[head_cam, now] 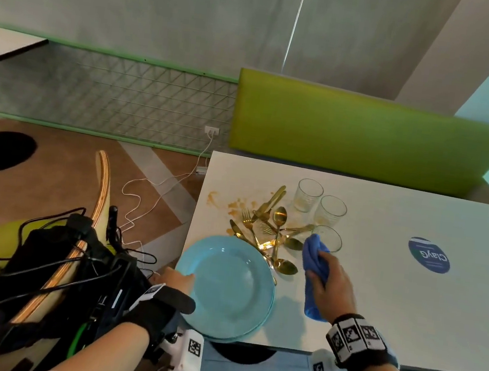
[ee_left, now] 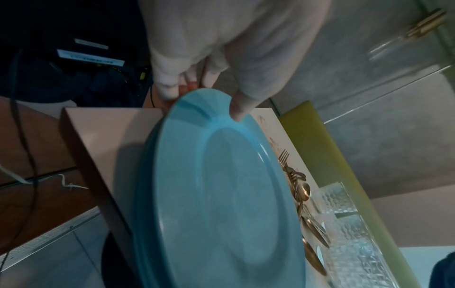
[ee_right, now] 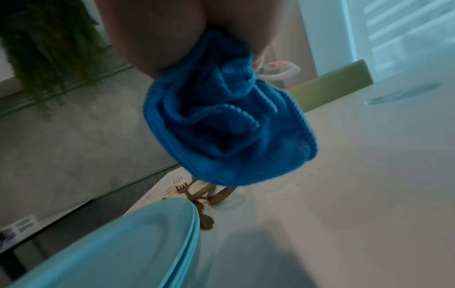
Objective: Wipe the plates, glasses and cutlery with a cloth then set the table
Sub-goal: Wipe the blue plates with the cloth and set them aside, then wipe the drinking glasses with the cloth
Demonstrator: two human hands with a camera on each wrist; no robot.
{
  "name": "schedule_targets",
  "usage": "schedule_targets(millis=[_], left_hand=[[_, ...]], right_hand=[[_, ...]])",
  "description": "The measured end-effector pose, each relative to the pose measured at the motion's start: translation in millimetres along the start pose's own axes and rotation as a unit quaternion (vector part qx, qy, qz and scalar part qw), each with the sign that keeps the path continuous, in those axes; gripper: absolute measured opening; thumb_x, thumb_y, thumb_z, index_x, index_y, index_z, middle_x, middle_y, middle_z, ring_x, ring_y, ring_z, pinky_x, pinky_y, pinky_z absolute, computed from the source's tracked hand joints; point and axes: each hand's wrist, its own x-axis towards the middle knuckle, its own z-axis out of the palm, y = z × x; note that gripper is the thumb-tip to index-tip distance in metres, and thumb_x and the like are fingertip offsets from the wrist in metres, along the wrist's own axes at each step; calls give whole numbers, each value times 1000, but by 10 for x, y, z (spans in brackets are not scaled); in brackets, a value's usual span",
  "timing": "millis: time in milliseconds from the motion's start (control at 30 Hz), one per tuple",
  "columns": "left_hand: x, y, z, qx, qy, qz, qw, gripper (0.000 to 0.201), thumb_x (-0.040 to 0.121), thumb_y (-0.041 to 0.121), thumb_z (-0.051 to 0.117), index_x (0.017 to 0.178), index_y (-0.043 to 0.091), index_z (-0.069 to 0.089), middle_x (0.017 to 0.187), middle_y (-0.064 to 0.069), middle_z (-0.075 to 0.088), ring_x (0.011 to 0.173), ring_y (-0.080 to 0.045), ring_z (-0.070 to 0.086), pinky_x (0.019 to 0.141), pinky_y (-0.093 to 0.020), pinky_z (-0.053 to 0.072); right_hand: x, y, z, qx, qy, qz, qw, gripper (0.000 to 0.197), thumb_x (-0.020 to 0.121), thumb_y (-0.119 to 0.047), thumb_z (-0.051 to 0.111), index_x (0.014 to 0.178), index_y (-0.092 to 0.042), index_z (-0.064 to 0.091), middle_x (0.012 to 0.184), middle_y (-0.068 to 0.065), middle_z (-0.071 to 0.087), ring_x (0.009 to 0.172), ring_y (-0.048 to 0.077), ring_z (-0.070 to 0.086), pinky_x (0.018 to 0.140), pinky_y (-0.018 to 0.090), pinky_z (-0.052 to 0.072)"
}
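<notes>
Blue cloth (head_cam: 315, 265), bunched, being clutched in the right hand (head_cam: 331, 284) just right of the stacked turquoise plates (head_cam: 231, 285) at the table's (head_cam: 406, 313) near-left corner, the left hand (head_cam: 177, 280) pinching the top rim: best steadied there while wiping centre outward.

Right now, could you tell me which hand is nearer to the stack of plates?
Left. The left hand holds the rim of the plates; the right hand holds the cloth off to their right, apart.
</notes>
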Motion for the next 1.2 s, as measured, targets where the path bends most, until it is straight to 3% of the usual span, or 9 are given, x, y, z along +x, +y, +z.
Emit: schedule_targets(millis=[167,267,433,600,700,867,1033,1133,1200], left_hand=[[2,89,-15,66,14,23,997,50,80,34,59,119,4,56,123,-18,60,116,-33,55,98,-36,46],[-7,292,-41,78,21,46,996,54,81,37,59,124,6,49,128,-18,55,121,-35,49,99,-38,42],[-164,838,80,85,13,192,978,46,87,35,57,126,11,50,128,-16,53,123,-34,47,102,-36,38],[-539,1473,636,79,-79,351,930,57,81,34,67,128,10,45,130,-8,51,123,-25,47,100,-32,38],[-673,1705,1040,72,-131,360,921,81,71,38,75,136,13,34,137,-5,44,128,-22,41,104,-31,35],[-633,2018,1494,90,-139,339,926,110,56,44,83,143,19,21,145,-4,35,136,-24,32,113,-38,31],[-477,2119,1728,88,-144,322,932,108,54,41,86,141,25,25,142,-3,31,136,-21,26,112,-30,29],[-404,2128,1779,85,-124,355,923,101,53,41,86,137,26,33,133,3,36,132,-18,31,108,-26,32],[-397,2146,1766,90,-121,393,907,93,56,37,84,135,22,38,120,8,37,128,-17,32,106,-24,32]], right_hand=[[88,27,-235,26,57,94,994,42,86,-8,59,126,-4,49,129,22,44,114,36,49,94,34,38],[174,80,-387,33,95,141,985,39,86,-10,60,124,-5,51,130,22,43,112,37,50,94,36,39],[326,192,-591,7,123,140,983,36,87,-6,58,122,1,55,132,16,44,113,33,51,90,23,33],[611,333,-769,-22,112,130,985,36,85,-7,61,121,-1,59,127,16,48,110,31,53,84,20,32],[785,453,-866,-14,110,145,983,34,87,-10,59,121,-5,60,124,14,50,108,29,54,82,15,28],[1034,662,-1041,-4,54,121,991,30,86,-6,59,115,-10,64,114,10,61,105,27,57,81,15,30],[1293,828,-1162,53,8,115,992,27,87,-5,57,112,-13,63,103,2,62,89,15,53,76,17,35],[1434,878,-1176,125,-28,137,982,23,89,-8,55,99,-28,60,90,0,63,83,18,57,66,18,41],[1491,881,-1180,157,-37,125,979,28,89,-9,56,89,-37,57,87,-4,65,84,22,59,73,26,47]])
